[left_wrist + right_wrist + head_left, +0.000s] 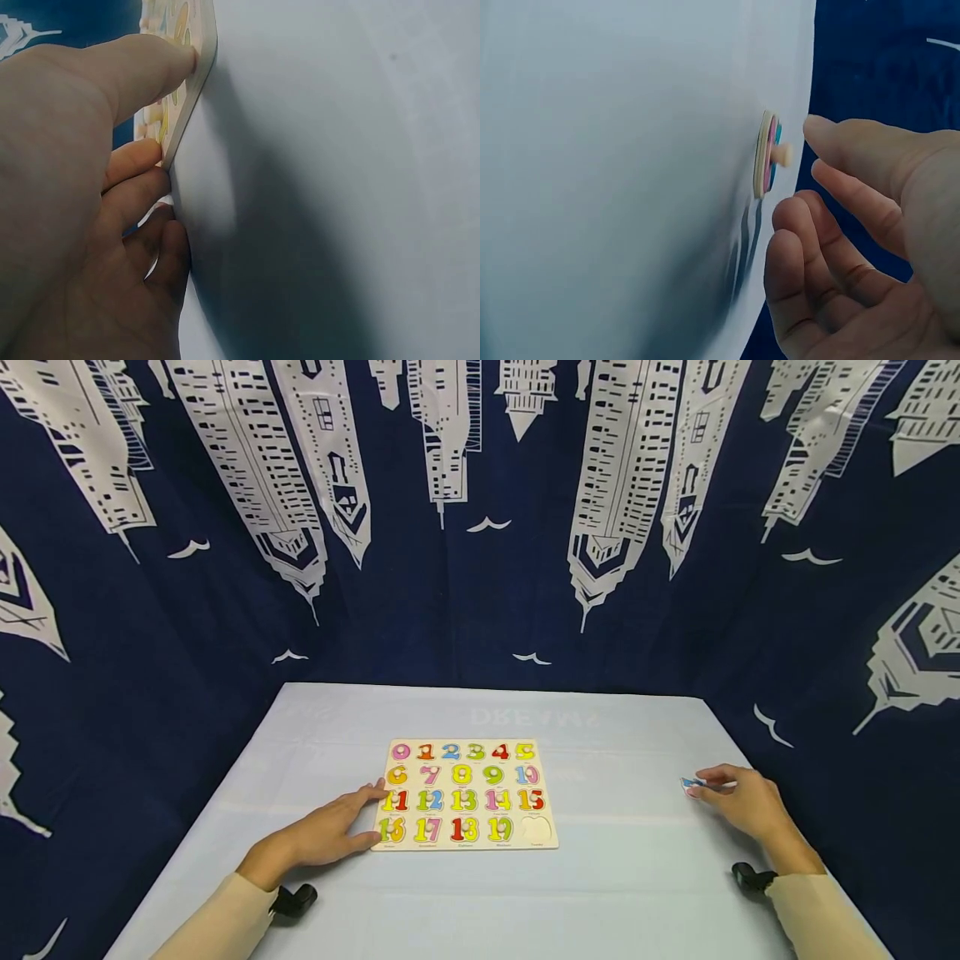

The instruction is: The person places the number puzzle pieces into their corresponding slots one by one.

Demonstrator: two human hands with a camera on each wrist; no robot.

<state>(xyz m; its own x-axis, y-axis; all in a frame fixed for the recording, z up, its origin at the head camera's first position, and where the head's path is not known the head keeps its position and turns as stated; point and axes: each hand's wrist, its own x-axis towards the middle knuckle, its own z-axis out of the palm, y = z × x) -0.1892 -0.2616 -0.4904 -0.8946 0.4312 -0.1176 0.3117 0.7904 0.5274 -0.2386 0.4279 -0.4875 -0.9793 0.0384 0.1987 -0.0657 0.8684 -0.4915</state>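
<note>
A wooden number puzzle board [448, 848] lies on the table, with colourful knobbed number pieces in several rows and a bare recess [536, 830] at its lower right corner. My left hand [324, 831] rests at the board's left edge. In the left wrist view its thumb [142, 71] presses on the board's face, and the other fingers lie along the edge. My right hand [742, 806] hovers at a pink and blue puzzle piece [688, 787] on the right side of the table. The right wrist view shows that piece's wooden knob [782, 155] just short of my parted thumb and fingers.
A white cloth covers the table [630, 893]. Behind it and at both sides hangs a dark blue curtain [450, 610] printed with white buildings and birds. Black straps with small devices [296, 902] sit on both wrists.
</note>
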